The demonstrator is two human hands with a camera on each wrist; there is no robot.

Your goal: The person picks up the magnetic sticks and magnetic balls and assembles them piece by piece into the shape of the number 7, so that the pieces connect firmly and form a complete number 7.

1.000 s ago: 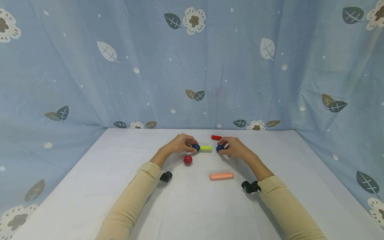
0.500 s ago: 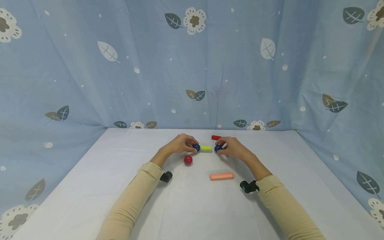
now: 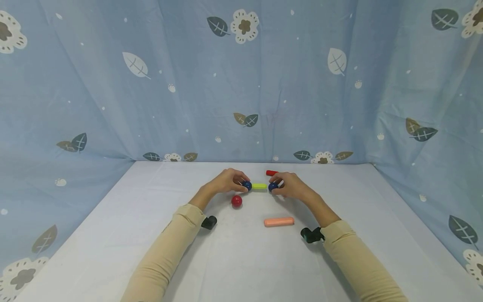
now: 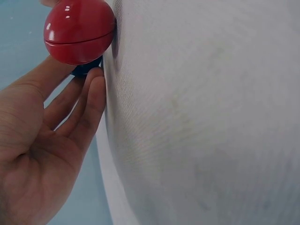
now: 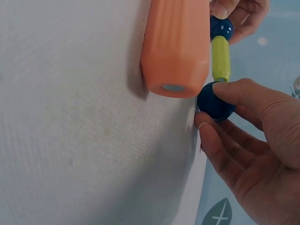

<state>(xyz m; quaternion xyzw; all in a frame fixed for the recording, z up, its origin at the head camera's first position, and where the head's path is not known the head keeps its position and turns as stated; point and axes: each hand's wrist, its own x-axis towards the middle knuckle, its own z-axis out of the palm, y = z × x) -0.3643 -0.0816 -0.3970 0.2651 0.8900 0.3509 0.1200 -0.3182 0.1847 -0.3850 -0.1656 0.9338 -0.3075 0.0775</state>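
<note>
Near the back of the table, my left hand pinches a dark blue ball between thumb and fingers. A short yellow-green rod lies end-on against this ball and points to the right. My right hand grips a second dark blue ball, with its thumb on one side and fingertips on the other. In the right wrist view the rod's free end sits right at this second blue ball. From the left wrist camera, a glossy red ball mostly hides the left blue ball.
The red ball rests on the white table in front of my left hand. An orange rod with a grey end disc lies nearer to me. Behind my right hand is a red rod, partly covered. A blue patterned curtain surrounds the table.
My right hand has moved slightly left with its blue ball, narrowing the gap to the yellow-green rod. The left hand and its ball have stayed in place.
</note>
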